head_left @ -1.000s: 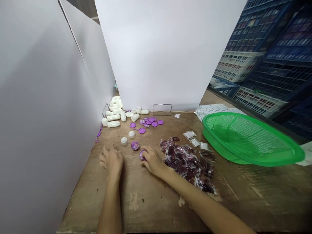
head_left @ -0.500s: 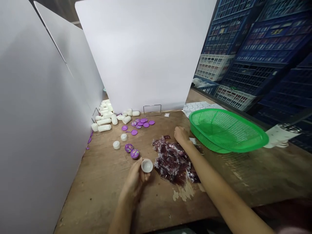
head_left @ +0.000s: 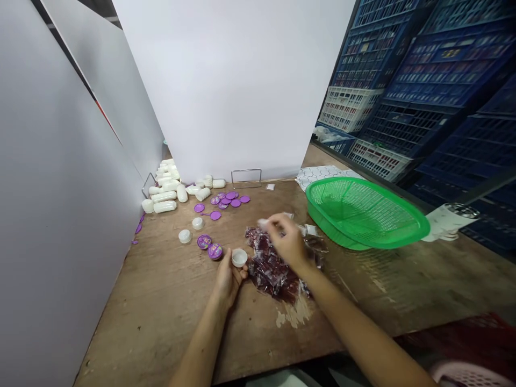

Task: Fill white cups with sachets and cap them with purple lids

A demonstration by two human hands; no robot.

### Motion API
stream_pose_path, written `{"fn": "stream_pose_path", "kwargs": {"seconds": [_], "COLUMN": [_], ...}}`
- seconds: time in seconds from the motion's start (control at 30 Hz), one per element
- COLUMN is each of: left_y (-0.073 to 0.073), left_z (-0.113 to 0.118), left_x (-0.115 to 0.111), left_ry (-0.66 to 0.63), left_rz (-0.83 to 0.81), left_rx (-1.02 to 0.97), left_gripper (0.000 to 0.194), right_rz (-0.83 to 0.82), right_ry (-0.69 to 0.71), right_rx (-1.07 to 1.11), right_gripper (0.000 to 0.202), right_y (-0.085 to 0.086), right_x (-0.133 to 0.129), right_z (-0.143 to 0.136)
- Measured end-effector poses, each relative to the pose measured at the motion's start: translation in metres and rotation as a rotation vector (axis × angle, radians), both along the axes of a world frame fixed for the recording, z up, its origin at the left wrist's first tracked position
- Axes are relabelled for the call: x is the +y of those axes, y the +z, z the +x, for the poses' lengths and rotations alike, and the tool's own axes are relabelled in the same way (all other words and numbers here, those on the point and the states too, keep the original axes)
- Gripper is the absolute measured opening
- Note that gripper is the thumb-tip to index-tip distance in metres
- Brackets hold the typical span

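Observation:
My left hand (head_left: 229, 277) holds a small white cup (head_left: 239, 258) by its side, with the open mouth facing up. Between the fingertips of my right hand (head_left: 288, 242) is a small white packet (head_left: 264, 224), blurred by motion, above a pile of dark red clear-wrapped packets (head_left: 270, 269). Two round purple containers with patterned tops (head_left: 209, 246) sit just left of the cup. Two more white cups (head_left: 191, 230) lie farther left. Small white packets (head_left: 311, 230) rest at the pile's right edge.
A green basket (head_left: 363, 215) stands right of the pile. Purple lids (head_left: 229, 200) and stacked white cups (head_left: 165, 196) lie at the back left. White panels (head_left: 237, 91) wall off the back and left. Blue crates (head_left: 435, 70) are stacked beyond the table.
My right hand has come back left from beside the basket, over the red pile, with a small white packet now showing in its fingers. My left hand still holds the cup.

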State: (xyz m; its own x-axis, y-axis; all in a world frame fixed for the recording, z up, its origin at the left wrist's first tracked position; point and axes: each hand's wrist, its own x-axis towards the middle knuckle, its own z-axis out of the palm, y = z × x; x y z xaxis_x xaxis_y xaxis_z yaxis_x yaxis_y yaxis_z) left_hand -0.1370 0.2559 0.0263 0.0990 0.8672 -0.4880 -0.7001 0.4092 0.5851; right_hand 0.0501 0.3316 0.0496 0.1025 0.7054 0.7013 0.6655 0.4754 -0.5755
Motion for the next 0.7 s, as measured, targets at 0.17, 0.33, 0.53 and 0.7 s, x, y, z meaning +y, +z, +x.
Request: {"fn": "stream_pose_path", "kwargs": {"seconds": [0.17, 0.33, 0.53, 0.7], "left_y": [-0.005, -0.004, -0.009, -0.012], "left_z": [0.002, -0.012, -0.017, -0.012], "left_x": [-0.006, -0.006, -0.003, -0.004], "left_ry": [0.143, 0.151, 0.165, 0.144], "left_rz": [0.200, 0.266, 0.272, 0.266], "left_rx": [-0.035, 0.148, 0.278, 0.341], "left_gripper": [0.028, 0.036, 0.033, 0.031], "right_rz": [-0.151, -0.425, -0.752, -0.660], "right_ry": [0.564, 0.423, -0.070, 0.072], "right_rx": [-0.149, -0.054, -0.276, -0.046], "right_gripper": [0.018, 0.020, 0.014, 0.012], "right_y": [-0.006, -0.006, -0.019, -0.014], "right_x": [-0.060, -0.025, 0.030, 0.007], "right_z": [-0.080, -0.062, -0.017, -0.034]}}
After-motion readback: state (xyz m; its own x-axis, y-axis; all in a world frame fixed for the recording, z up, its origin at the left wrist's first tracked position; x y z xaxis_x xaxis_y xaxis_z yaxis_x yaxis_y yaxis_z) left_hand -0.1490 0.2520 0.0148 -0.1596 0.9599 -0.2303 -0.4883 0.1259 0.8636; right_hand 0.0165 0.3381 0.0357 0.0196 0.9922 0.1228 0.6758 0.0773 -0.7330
